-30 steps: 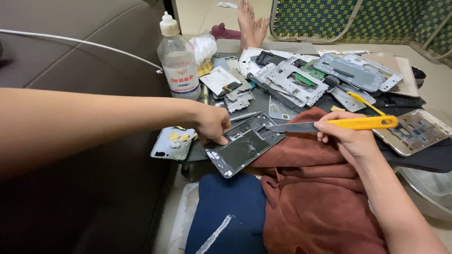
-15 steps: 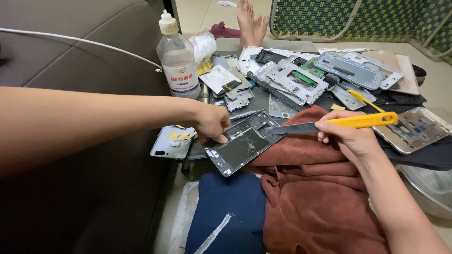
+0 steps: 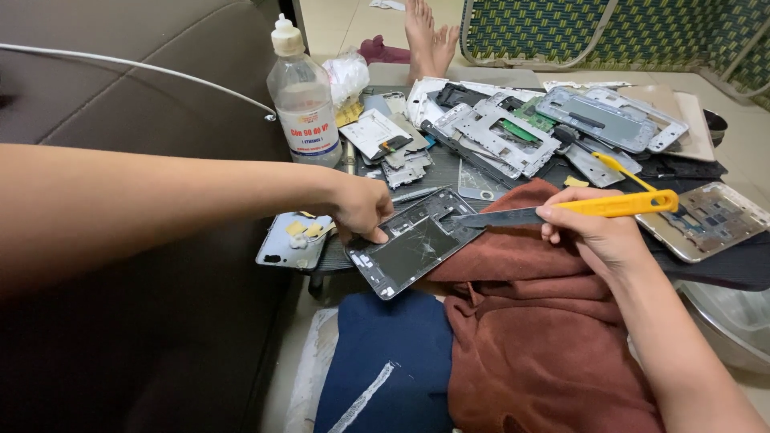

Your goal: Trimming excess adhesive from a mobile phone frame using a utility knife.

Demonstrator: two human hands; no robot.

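Nearest lie a navy cloth [image 3: 385,361] and a rust-brown towel [image 3: 537,321] over the lap, beside a dark sofa [image 3: 120,96]; beyond them a low desk [image 3: 722,265] is heaped with metal phone frames [image 3: 497,132]. The left hand [image 3: 361,207] presses its fingers on the cracked phone panel [image 3: 413,250] at the desk's near edge, while the right hand [image 3: 597,232] grips a yellow-handled blade [image 3: 561,210], its tip at the panel's top edge, much as half a second before. Farther back stands a capped clear plastic bottle [image 3: 303,96] holding clear liquid, before a tiled floor [image 3: 345,20].

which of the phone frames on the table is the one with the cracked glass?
The dark frame pinned by the left hand, where the yellow-handled blade in the right hand points. The silver frames behind are bare metal.
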